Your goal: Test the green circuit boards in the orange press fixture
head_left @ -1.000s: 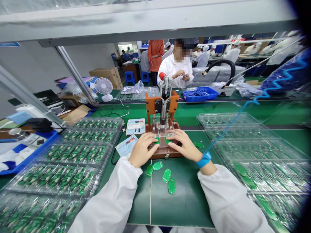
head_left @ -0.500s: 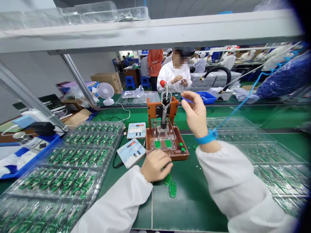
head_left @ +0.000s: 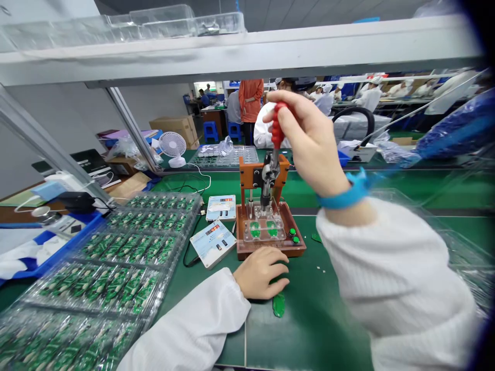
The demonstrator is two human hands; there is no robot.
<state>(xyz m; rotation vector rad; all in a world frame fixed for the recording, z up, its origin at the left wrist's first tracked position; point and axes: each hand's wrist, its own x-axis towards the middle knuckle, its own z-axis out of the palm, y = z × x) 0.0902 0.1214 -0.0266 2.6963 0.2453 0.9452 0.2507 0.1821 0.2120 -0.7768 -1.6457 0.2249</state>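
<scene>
My right hand (head_left: pixel 309 139), with a blue wrist strap, is wrapped round the red handle (head_left: pixel 277 126) of the toggle clamp on an orange and brown press fixture (head_left: pixel 247 250). The handle stands nearly upright. Two green boards (head_left: pixel 272 228) lie under the clear plate of the fixture. My left hand (head_left: pixel 264 273) rests palm down on the green mat in front of the fixture, its fingers apart. Just below its fingertips lies a loose green board (head_left: pixel 278 305); anything under the palm is hidden.
Clear trays of green boards (head_left: pixel 127 247) fill the left side. Two meter boxes (head_left: pixel 213 242) stand left of the fixture, a white fan (head_left: pixel 172 147) behind. More clear trays (head_left: pixel 467 257) are at right. A person in white (head_left: pixel 263 129) sits opposite.
My right hand has moved up and closed on the red handle, which is raised from its earlier position. My left hand has shifted slightly right and its fingers have spread.
</scene>
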